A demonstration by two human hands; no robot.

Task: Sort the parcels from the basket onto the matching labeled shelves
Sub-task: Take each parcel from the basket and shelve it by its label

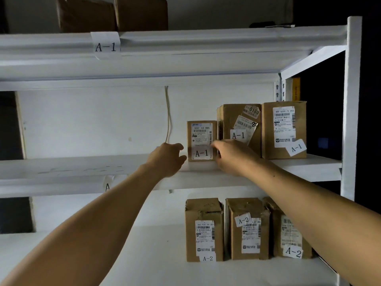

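both hands flank the small a-1 parcel [201, 140] on the middle shelf [82, 164]. the left hand [168, 158] touches its left edge with loosely curled fingers. the right hand [231, 156] grasps its right edge.

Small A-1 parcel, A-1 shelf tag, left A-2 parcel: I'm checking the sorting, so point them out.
small A-1 parcel [201, 139]: head view, on its printed shipping label.
A-1 shelf tag [105, 46]: head view, on the handwritten letters.
left A-2 parcel [204, 228]: head view, on its front face.

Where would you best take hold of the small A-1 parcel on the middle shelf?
Probably by the two narrow side faces of the small A-1 parcel, coming from the front. It stands upright, its left side free; its right side sits close against the taller A-1 box.
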